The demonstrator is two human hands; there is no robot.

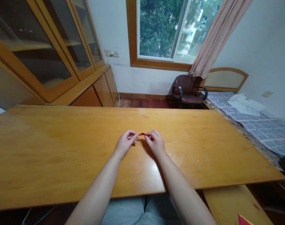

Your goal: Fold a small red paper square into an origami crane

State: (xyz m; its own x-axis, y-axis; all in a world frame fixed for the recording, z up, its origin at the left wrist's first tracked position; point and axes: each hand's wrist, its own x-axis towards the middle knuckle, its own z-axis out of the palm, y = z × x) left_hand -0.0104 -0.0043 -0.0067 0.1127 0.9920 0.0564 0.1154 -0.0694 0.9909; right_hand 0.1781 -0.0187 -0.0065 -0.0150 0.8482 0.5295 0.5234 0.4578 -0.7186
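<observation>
A small red piece of folded paper (142,134) stretches between my two hands, a little above the wooden table (69,150). My left hand (127,142) pinches its left end between thumb and fingertips. At the other end, my right hand (155,142) grips it the same way. The paper looks thin and pointed, with a small peak in the middle. Its finer folds are too small to make out, and the fingers cover both ends.
At the lower right, a red and yellow piece (243,220) lies on a lower wooden surface (236,203). Small pale specks (198,162) dot the table on the right. Beyond it stand a cabinet (86,90), an office chair (185,89) and a bed (252,125).
</observation>
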